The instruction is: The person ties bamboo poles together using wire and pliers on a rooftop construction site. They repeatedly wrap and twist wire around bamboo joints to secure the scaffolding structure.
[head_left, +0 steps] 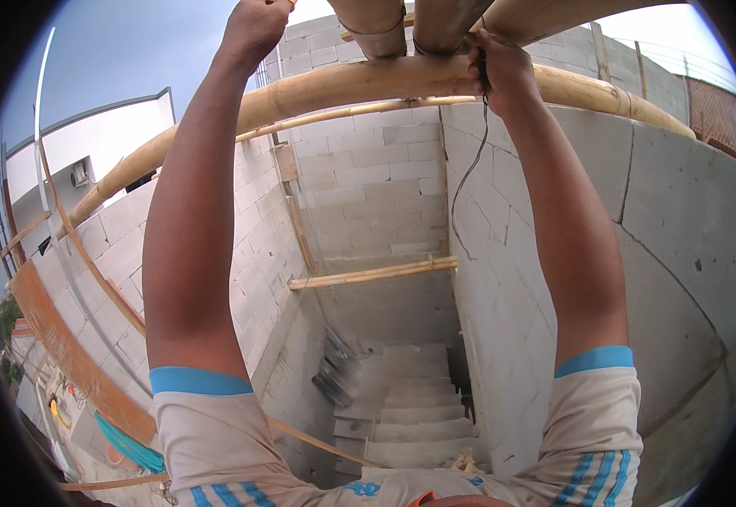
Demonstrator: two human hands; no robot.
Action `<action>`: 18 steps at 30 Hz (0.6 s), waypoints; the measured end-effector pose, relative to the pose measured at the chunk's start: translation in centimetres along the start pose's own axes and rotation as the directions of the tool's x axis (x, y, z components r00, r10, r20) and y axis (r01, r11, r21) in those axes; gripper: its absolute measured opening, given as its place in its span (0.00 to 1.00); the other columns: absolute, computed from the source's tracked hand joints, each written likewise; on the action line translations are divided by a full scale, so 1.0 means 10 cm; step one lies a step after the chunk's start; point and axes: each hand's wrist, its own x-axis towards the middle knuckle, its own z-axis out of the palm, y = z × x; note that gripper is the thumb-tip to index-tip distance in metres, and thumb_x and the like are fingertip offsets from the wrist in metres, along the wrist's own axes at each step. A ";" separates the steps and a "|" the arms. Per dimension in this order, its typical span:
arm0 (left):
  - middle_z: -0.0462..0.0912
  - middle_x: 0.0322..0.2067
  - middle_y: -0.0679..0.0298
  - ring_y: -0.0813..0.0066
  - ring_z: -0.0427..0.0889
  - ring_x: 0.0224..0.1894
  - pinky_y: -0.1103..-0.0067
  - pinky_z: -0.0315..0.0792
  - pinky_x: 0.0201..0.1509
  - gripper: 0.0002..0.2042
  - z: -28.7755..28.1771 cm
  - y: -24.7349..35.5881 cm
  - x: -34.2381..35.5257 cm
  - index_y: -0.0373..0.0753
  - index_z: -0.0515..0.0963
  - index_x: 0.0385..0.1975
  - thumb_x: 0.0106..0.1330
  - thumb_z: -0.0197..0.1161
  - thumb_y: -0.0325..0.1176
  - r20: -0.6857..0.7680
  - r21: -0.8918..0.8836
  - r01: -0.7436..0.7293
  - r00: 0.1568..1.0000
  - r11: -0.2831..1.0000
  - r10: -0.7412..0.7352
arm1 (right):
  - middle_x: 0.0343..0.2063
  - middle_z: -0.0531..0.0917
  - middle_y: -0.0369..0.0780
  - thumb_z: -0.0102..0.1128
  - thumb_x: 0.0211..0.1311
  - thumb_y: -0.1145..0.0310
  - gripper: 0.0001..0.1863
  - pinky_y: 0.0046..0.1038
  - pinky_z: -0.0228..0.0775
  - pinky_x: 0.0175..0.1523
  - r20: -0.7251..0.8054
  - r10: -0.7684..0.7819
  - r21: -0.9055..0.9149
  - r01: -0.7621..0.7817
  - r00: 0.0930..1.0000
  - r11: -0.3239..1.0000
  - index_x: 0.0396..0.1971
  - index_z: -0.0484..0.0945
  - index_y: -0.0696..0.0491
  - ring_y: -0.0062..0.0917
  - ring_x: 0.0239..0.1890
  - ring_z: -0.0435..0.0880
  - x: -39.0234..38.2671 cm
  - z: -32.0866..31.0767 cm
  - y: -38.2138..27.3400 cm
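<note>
Both my arms reach up to a thick bamboo pole (342, 89) that runs crosswise. Other thick bamboo poles (372, 21) rest over it, with dark binding around some of them. My right hand (507, 72) is closed at the crossing, gripping a thin black wire (461, 190) whose loose end dangles below the pole. A dark piece shows between its fingers. Higher up on the left, my left hand (255, 32) is closed, cut off by the top edge. A bit of orange shows beside it, too little to name.
Below me, concrete stairs (418, 414) descend between pale block walls (503, 194). Two thin bamboo poles (376, 274) span the stairwell. A wooden board (80, 355) leans at left, near a teal cloth (127, 444). A rough grey wall (681, 220) stands close on the right.
</note>
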 end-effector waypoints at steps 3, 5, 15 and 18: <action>0.75 0.49 0.50 0.63 0.72 0.53 0.70 0.66 0.57 0.17 -0.03 0.04 0.35 0.32 0.71 0.52 0.65 0.49 0.29 0.009 0.129 -0.312 0.949 0.941 0.314 | 0.18 0.71 0.31 0.48 0.67 0.61 0.13 0.19 0.55 0.17 0.018 -0.033 -0.089 0.034 0.999 0.995 0.36 0.76 0.54 0.15 0.16 0.66 -0.02 -0.02 -0.08; 0.75 0.49 0.51 0.64 0.71 0.54 0.72 0.66 0.57 0.16 0.08 0.12 0.37 0.33 0.72 0.52 0.66 0.50 0.31 0.020 -0.075 -0.391 0.919 0.918 0.393 | 0.17 0.70 0.31 0.48 0.67 0.60 0.13 0.19 0.55 0.16 0.008 -0.012 -0.115 0.013 1.000 0.993 0.35 0.76 0.54 0.14 0.16 0.66 -0.03 0.00 -0.10; 0.77 0.46 0.52 0.65 0.73 0.51 0.74 0.67 0.55 0.16 0.43 0.11 0.74 0.34 0.74 0.49 0.65 0.52 0.34 0.071 -0.127 -0.361 0.926 0.924 0.371 | 0.15 0.68 0.29 0.47 0.67 0.58 0.14 0.17 0.51 0.14 0.028 0.047 -0.124 -0.043 0.999 0.991 0.31 0.75 0.53 0.12 0.14 0.63 0.09 -0.04 -0.06; 0.78 0.45 0.53 0.65 0.74 0.50 0.74 0.68 0.54 0.16 0.48 0.04 0.83 0.34 0.74 0.49 0.65 0.53 0.35 0.042 -0.113 -0.380 0.921 0.918 0.386 | 0.15 0.68 0.29 0.47 0.67 0.58 0.14 0.17 0.51 0.14 0.039 0.042 -0.143 -0.036 0.998 0.989 0.31 0.75 0.53 0.12 0.14 0.62 0.10 -0.05 -0.07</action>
